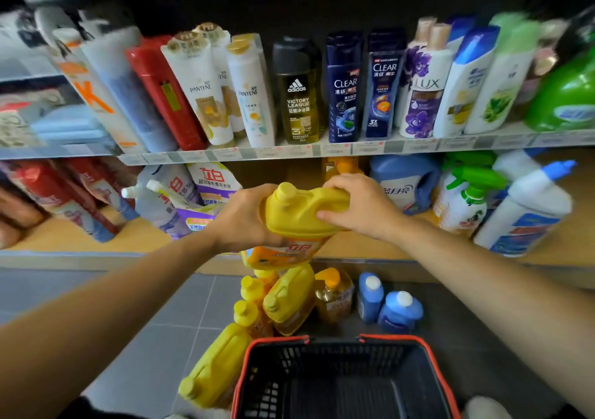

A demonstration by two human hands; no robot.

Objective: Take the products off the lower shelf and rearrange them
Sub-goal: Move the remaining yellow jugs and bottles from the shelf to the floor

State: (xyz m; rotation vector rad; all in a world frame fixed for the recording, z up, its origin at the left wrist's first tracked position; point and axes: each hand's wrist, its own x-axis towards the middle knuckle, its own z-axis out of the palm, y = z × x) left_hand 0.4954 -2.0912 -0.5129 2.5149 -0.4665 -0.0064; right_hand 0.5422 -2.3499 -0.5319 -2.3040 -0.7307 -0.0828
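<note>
Both hands are clamped on one yellow jug: the left hand curls around its left side below the cap, and the right hand closes over its handle. The jug is in the air, just in front of the lower shelf edge. Under the grip, more jugs and two blue bottles are on the floor, beside a basket.

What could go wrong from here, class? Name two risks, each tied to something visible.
1. The left hand and right hand grip the yellow jug near its top; its base hangs unsupported, so it could slip.
2. The floor jugs stand crowded, some tilted; adding another could topple them.
</note>
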